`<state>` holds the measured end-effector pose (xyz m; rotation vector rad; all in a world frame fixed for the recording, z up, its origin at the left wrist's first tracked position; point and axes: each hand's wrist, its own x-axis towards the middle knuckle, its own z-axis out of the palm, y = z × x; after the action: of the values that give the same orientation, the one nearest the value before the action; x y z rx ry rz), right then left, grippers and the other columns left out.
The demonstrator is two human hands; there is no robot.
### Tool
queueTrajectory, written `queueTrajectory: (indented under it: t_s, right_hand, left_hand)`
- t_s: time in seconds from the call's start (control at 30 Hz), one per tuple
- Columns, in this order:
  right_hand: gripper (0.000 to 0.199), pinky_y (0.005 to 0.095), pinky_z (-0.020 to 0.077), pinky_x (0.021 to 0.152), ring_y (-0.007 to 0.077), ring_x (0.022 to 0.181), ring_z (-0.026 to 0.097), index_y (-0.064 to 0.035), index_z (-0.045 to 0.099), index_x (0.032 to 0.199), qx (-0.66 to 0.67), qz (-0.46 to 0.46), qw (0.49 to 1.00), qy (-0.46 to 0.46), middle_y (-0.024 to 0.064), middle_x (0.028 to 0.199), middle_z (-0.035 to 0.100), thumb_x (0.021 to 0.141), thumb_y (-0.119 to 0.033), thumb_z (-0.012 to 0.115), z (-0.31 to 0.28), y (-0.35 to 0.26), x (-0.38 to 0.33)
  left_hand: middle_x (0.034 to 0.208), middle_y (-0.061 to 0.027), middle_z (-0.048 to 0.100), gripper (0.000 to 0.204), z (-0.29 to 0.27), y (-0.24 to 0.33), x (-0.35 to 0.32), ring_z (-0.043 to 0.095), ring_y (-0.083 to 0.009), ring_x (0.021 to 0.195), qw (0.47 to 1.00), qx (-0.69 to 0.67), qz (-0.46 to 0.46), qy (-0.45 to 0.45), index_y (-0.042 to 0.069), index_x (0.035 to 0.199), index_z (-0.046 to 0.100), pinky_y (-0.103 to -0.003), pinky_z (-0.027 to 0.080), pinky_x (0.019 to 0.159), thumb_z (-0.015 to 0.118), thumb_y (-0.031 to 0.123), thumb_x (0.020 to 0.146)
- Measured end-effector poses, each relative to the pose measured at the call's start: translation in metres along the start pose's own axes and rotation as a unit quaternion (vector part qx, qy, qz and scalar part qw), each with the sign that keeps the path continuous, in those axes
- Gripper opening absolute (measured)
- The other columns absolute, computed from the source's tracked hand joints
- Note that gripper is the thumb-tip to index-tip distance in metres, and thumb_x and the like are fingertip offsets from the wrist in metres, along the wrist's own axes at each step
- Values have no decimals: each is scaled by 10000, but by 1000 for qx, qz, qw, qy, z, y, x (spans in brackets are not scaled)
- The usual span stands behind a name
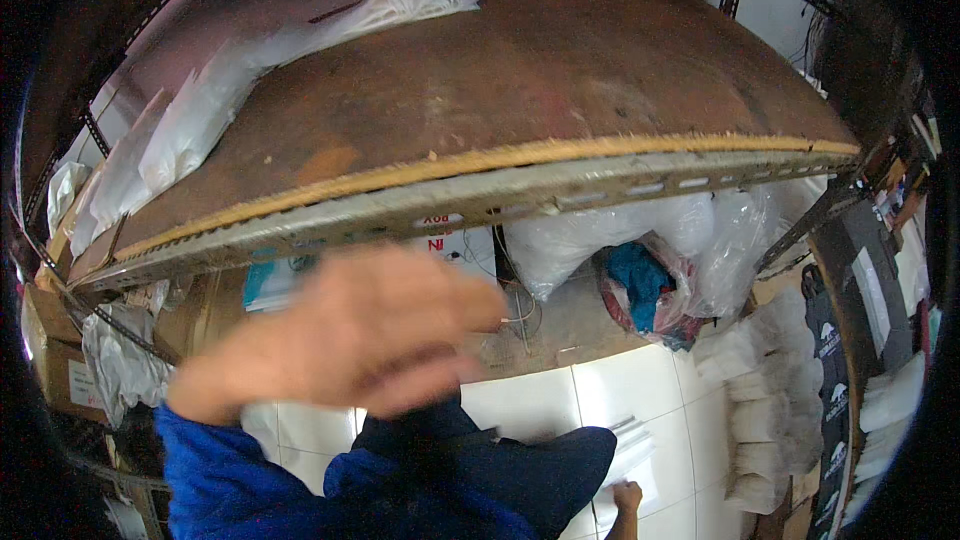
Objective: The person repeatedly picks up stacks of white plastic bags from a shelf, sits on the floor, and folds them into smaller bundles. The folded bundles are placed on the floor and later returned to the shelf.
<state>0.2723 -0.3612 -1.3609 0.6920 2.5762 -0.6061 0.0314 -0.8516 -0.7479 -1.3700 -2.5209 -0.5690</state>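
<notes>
My left hand (375, 325), smeared by motion, is raised in front of the shelf's front edge. Its fingers look stretched out, with the thumb apart below them, and nothing shows in it. A blue sleeve covers that arm. Low at the right, my right hand (626, 496) is small in view and closed at the edge of a stack of white sheets or flat packets (635, 465). The stack is over the tiled floor, partly hidden by my dark-clothed leg (540, 465). What the sheets are made of is unclear.
A brown board shelf (560, 70) on a slotted metal rail (600, 175) spans the view, with white plastic sheeting (210, 110) along its left. Below lie stuffed white bags (590, 235) and an open bag with blue cloth (640, 285). Clear-plastic bundles (765, 410) stand at right, cartons (65, 365) at left.
</notes>
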Motion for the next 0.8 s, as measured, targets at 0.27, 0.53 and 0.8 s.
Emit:
queueTrajectory:
  t_s: [0.27, 0.53, 0.8]
  right_hand:
    - [379, 348, 495, 864, 237, 1012, 605, 46, 553, 1204, 417, -19, 860, 294, 173, 1150, 606, 947, -233, 577, -165, -135, 25]
    - [316, 312, 521, 778, 199, 924, 646, 22, 553, 1213, 470, -222, 786, 334, 120, 1133, 611, 973, -183, 538, -323, -308, -70]
    - [287, 300, 488, 842, 208, 908, 648, 42, 569, 1167, 353, -457, 739, 348, 134, 1093, 623, 928, -115, 569, -432, -471, -175]
  left_hand:
    - [1002, -231, 668, 319, -165, -165, 58, 654, -379, 933, 860, 402, -286, -126, -2, 975, 653, -476, 512, 761, 699, 236, 767]
    - [953, -206, 681, 331, -175, -287, 24, 658, -302, 839, 833, 301, -403, -231, 17, 972, 685, -451, 496, 735, 613, 305, 827]
    - [971, -216, 674, 343, -178, -319, 11, 654, -357, 905, 897, 309, -267, -168, 13, 977, 676, -470, 493, 805, 596, 313, 832]
